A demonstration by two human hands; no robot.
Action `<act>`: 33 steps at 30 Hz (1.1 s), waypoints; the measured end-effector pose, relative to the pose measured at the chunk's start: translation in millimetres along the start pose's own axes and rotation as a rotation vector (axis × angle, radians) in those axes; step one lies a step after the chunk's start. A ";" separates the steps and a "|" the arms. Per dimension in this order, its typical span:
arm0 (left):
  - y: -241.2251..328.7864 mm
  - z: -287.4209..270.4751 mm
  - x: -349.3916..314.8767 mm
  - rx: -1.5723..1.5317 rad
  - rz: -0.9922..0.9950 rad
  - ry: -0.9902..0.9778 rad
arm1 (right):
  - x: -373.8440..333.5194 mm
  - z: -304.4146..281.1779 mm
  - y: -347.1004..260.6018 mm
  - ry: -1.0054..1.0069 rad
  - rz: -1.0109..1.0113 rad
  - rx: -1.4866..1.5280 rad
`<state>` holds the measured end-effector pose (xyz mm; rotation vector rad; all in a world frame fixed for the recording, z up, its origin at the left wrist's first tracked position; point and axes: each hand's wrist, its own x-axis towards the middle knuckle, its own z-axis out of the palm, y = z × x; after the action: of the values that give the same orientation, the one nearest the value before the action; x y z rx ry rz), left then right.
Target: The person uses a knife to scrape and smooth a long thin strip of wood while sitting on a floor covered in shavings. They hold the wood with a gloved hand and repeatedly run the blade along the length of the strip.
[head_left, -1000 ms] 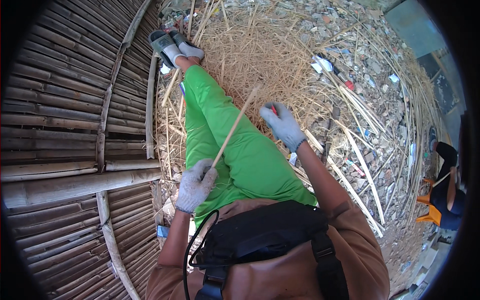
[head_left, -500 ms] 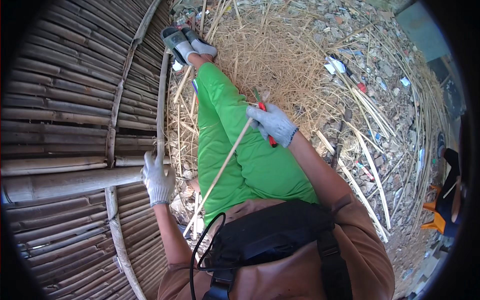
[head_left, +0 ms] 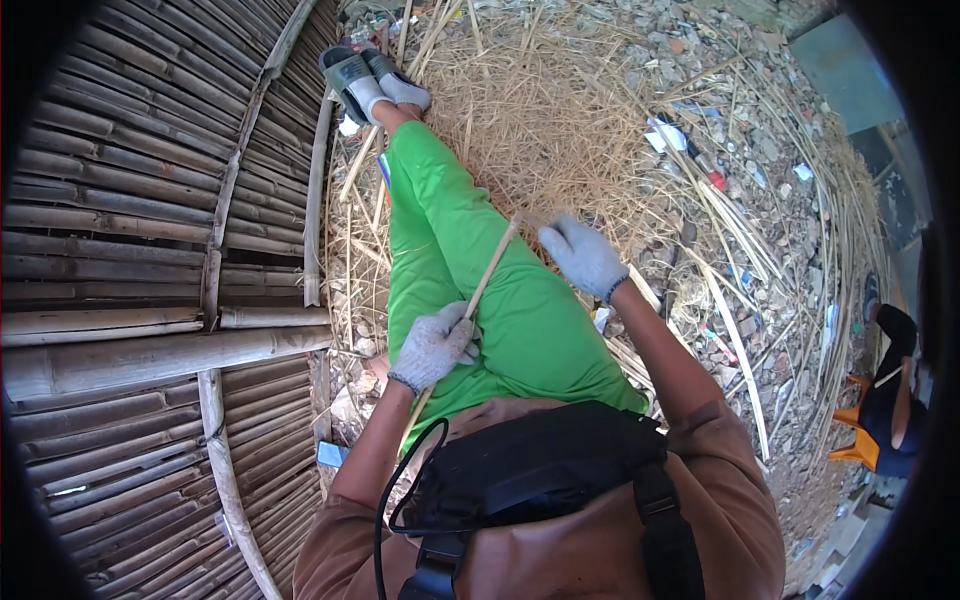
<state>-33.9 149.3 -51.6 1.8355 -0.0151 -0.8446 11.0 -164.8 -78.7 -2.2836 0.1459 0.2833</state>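
A thin, pale bamboo strip (head_left: 492, 268) slants across my lap, its upper end over my right thigh. Around its middle my left hand (head_left: 432, 345), in a whitish knit glove, is closed. My right hand (head_left: 585, 260), gloved too, hovers close to the strip's upper end with a narrow gap between them. Its fingers are curled, and whatever they hold is hidden beneath the hand; no red handle shows. A small pale blur (head_left: 533, 216) lies between the strip's tip and my right thumb. Green trousers (head_left: 440, 220) cover my outstretched legs under both hands.
A bamboo slat wall (head_left: 110, 240) with a thick pole (head_left: 160, 362) stands at my left. Straw shavings (head_left: 550, 120) and split bamboo strips (head_left: 735, 340) lie over rubble ahead and right. A blue phone-like rectangle (head_left: 332, 454) is by my left elbow. Another person (head_left: 890, 400) sits far right.
My left hand has come from the pole onto the bamboo strip. My right hand has moved right and slightly down, off the strip; the red-handled knife it held has gone from sight.
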 end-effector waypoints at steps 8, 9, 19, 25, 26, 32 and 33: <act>24.0 -3.7 0.9 0.054 -0.049 -0.018 | 3.7 14.2 -11.3 -0.079 -0.128 -0.350; 23.6 -4.0 0.8 0.009 -0.057 -0.030 | 3.6 17.1 -8.0 -0.036 -0.148 -0.342; 5.6 3.6 14.4 -0.478 -0.086 -0.157 | -1.5 24.6 9.9 -0.009 -0.349 -0.294; -3.0 5.1 23.2 -0.568 -0.087 -0.171 | 2.8 18.6 10.3 -0.018 -0.302 -0.285; -1.9 5.6 22.7 -0.560 -0.079 -0.163 | 4.9 16.5 8.2 -0.034 -0.263 -0.300; 16.4 8.6 9.8 -0.339 -0.098 -0.073 | 10.4 23.2 1.3 0.004 -0.207 -0.352; 16.0 8.7 8.8 -0.335 -0.099 -0.073 | 9.7 25.1 2.4 0.024 -0.218 -0.340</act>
<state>-26.3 131.8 -44.7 1.5000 0.1637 -0.9227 16.1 -147.8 -99.2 -2.6132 -0.1502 0.1760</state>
